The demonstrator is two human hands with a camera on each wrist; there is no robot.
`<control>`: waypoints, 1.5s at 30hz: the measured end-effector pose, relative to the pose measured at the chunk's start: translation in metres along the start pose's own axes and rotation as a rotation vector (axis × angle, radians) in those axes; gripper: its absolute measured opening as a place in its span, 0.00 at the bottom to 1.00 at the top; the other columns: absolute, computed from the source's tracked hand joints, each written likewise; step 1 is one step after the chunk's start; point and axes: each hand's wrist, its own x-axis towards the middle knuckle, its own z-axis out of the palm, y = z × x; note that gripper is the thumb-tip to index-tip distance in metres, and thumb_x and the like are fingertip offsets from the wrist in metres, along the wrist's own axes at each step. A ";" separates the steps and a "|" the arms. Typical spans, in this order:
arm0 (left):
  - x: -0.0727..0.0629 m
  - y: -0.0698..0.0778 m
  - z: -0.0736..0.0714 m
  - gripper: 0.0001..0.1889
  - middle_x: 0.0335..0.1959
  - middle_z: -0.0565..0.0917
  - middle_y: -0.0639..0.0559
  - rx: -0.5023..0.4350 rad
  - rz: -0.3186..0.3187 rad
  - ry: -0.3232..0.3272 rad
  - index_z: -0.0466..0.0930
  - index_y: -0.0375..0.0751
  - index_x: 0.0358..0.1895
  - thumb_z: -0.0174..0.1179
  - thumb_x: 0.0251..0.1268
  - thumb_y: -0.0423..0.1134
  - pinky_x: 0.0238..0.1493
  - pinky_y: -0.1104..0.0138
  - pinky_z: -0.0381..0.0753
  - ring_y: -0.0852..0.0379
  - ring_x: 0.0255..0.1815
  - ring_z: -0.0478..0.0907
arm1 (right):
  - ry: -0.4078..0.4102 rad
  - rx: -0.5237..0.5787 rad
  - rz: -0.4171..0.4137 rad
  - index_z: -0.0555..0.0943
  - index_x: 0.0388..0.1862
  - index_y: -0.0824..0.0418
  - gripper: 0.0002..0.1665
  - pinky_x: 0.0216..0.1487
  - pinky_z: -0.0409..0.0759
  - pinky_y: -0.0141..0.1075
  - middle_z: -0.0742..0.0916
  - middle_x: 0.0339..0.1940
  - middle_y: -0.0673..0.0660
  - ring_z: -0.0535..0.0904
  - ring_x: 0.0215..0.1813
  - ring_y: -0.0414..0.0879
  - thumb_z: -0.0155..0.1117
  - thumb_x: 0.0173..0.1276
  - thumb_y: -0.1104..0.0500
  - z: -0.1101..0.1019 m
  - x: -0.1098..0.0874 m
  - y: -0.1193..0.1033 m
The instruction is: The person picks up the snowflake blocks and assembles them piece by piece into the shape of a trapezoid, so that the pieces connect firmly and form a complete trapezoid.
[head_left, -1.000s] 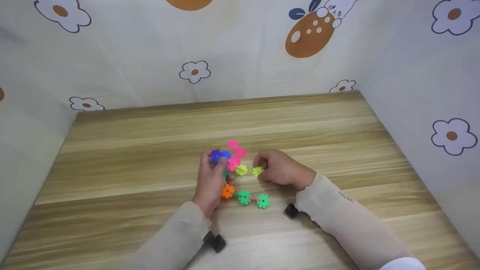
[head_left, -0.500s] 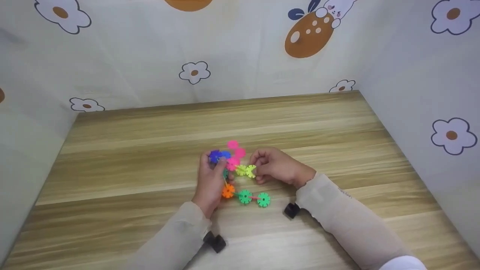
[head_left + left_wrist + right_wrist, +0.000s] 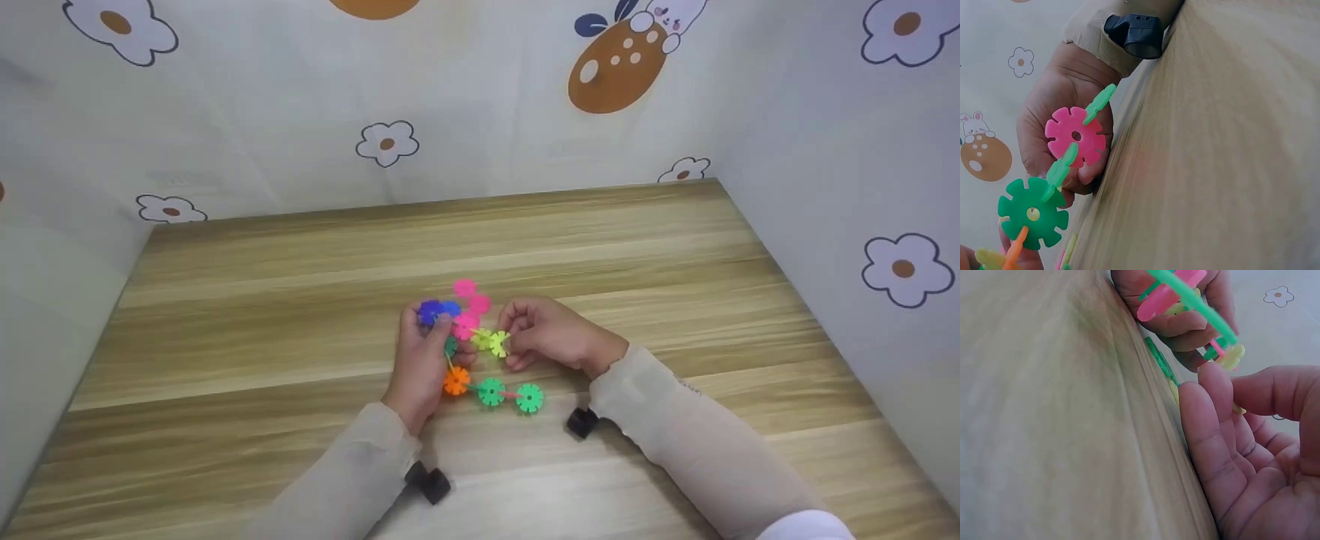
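Note:
My left hand (image 3: 420, 367) grips a chain of interlocked notched plastic discs, with the thumb over the blue discs (image 3: 431, 312). Pink discs (image 3: 466, 325) extend toward the back, while an orange disc (image 3: 457, 381) and a green disc (image 3: 529, 398) lie along the near branch. In the left wrist view, a pink disc (image 3: 1092, 143) and a green disc (image 3: 1044, 216) hang in front of the palm. Thumb and fingertips of my right hand (image 3: 559, 334) pinch a yellow-green disc (image 3: 498, 344), which overlaps the chain's yellow disc (image 3: 481, 339). Fingers partly hide it in the right wrist view.
Both hands work close over the middle of a wood-grain table (image 3: 300, 300). White cloth walls (image 3: 487, 97) with flower prints enclose its back and sides. Black camera mounts (image 3: 429, 482) stick out from the cuffs.
My right hand has moved left, bringing its yellow-green disc from apart to up against the chain's yellow disc, and the disc has turned slightly. The left hand stays nearly still.

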 end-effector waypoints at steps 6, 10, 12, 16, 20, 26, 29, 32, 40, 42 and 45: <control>0.000 0.001 -0.001 0.12 0.45 0.79 0.42 0.011 -0.012 -0.006 0.60 0.46 0.66 0.42 0.89 0.40 0.39 0.61 0.90 0.52 0.34 0.84 | -0.006 0.068 0.009 0.75 0.44 0.64 0.11 0.35 0.90 0.39 0.82 0.26 0.54 0.86 0.27 0.45 0.58 0.65 0.75 -0.001 0.001 0.001; 0.000 0.002 -0.001 0.14 0.42 0.80 0.43 0.012 -0.027 -0.005 0.58 0.46 0.68 0.41 0.89 0.40 0.41 0.62 0.90 0.52 0.35 0.85 | 0.006 0.093 0.007 0.75 0.44 0.64 0.11 0.35 0.90 0.38 0.82 0.27 0.54 0.85 0.26 0.44 0.59 0.65 0.74 -0.002 0.002 0.001; 0.000 0.001 -0.001 0.15 0.41 0.81 0.43 0.016 -0.034 -0.004 0.58 0.46 0.69 0.40 0.89 0.40 0.41 0.62 0.90 0.52 0.35 0.85 | 0.013 0.096 0.006 0.75 0.44 0.65 0.10 0.34 0.90 0.38 0.83 0.27 0.54 0.85 0.26 0.43 0.60 0.66 0.74 -0.001 0.002 0.001; 0.001 0.002 -0.001 0.15 0.42 0.81 0.43 0.015 -0.041 0.003 0.57 0.46 0.70 0.40 0.89 0.40 0.41 0.62 0.90 0.52 0.35 0.85 | 0.038 0.105 0.007 0.75 0.44 0.64 0.10 0.34 0.89 0.37 0.82 0.27 0.53 0.84 0.26 0.43 0.60 0.66 0.73 0.000 0.002 0.000; -0.001 0.002 0.000 0.14 0.45 0.81 0.41 0.002 -0.028 0.001 0.57 0.46 0.69 0.40 0.89 0.40 0.41 0.61 0.90 0.53 0.34 0.86 | 0.045 0.112 0.006 0.75 0.43 0.64 0.10 0.33 0.89 0.36 0.81 0.26 0.53 0.84 0.25 0.43 0.59 0.65 0.73 0.000 0.001 -0.001; 0.000 0.000 0.000 0.15 0.52 0.80 0.39 0.016 -0.029 0.005 0.56 0.46 0.70 0.40 0.89 0.40 0.44 0.61 0.90 0.53 0.36 0.87 | 0.019 0.101 0.004 0.75 0.43 0.64 0.10 0.33 0.89 0.36 0.81 0.25 0.53 0.83 0.25 0.43 0.59 0.64 0.74 0.001 0.000 -0.001; 0.000 0.000 -0.001 0.17 0.56 0.78 0.38 0.039 -0.043 0.002 0.55 0.46 0.73 0.40 0.89 0.41 0.45 0.61 0.90 0.52 0.37 0.87 | 0.018 0.093 0.007 0.75 0.42 0.64 0.10 0.33 0.89 0.36 0.82 0.26 0.53 0.83 0.25 0.43 0.59 0.63 0.74 0.002 0.000 0.000; -0.001 0.001 -0.001 0.19 0.61 0.75 0.37 0.055 -0.049 -0.012 0.55 0.47 0.74 0.40 0.89 0.42 0.46 0.61 0.90 0.51 0.39 0.87 | 0.016 0.093 0.004 0.75 0.43 0.64 0.10 0.33 0.89 0.36 0.82 0.26 0.53 0.84 0.25 0.43 0.59 0.63 0.73 0.002 0.000 0.000; -0.002 0.003 -0.002 0.16 0.65 0.72 0.37 0.087 -0.048 -0.064 0.55 0.47 0.72 0.38 0.89 0.41 0.49 0.59 0.89 0.50 0.41 0.88 | 0.011 0.094 -0.016 0.75 0.44 0.65 0.10 0.36 0.90 0.38 0.82 0.26 0.54 0.85 0.27 0.44 0.60 0.66 0.74 0.004 0.000 0.001; -0.002 0.004 -0.002 0.16 0.66 0.71 0.38 0.094 -0.050 -0.078 0.54 0.47 0.72 0.37 0.89 0.40 0.49 0.59 0.89 0.49 0.42 0.87 | 0.015 0.084 -0.022 0.75 0.44 0.65 0.10 0.36 0.90 0.38 0.81 0.26 0.54 0.85 0.27 0.44 0.60 0.66 0.74 0.006 -0.001 0.000; -0.002 0.005 -0.002 0.16 0.63 0.73 0.39 0.096 -0.054 -0.090 0.54 0.47 0.71 0.37 0.89 0.41 0.48 0.60 0.89 0.49 0.42 0.86 | 0.020 0.061 -0.027 0.76 0.45 0.65 0.10 0.37 0.90 0.39 0.81 0.27 0.54 0.86 0.28 0.44 0.59 0.66 0.74 0.009 -0.002 -0.002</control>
